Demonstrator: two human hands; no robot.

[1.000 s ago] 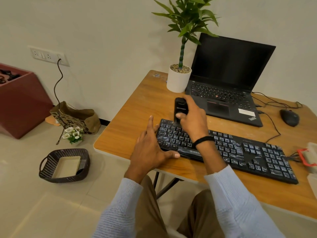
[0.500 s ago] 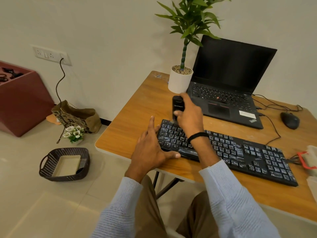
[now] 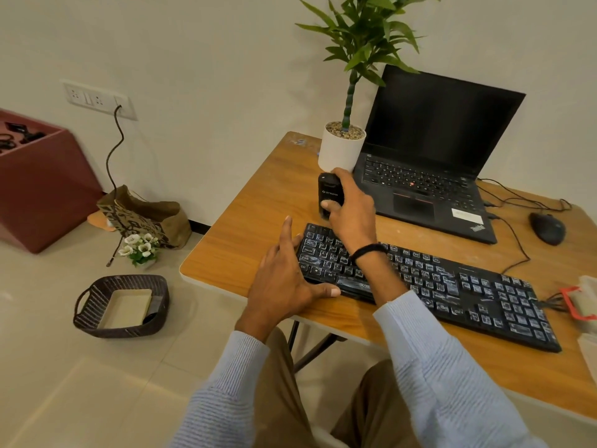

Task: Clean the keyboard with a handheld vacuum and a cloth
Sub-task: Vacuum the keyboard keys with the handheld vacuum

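At the far left corner of the keyboard, the right hand grips the handheld vacuum upright. Its fingers curl round the black body and the thumb presses on the front face. The lower end points down at the top-left keys. Contact with the keys cannot be confirmed, because the hand covers that end.

The left hand rests at the keyboard's left end, over the table. Its fingers are spread and straight, and the thumb lies along the keyboard's near edge.

Step in hand, by judgement: vacuuming, at the start of a pass. Whitish marks show on most keys, so most of the work appears undone. The next move calls for drawing the nozzle rightward along the rows, close to the keys, with the left hand bracing the board against sliding. The wrist must clear the plant pot and the laptop just beyond.

Not resolved: no cloth can be identified. A red-and-white object at the right edge is cut off. The vacuum's switch is not visible.
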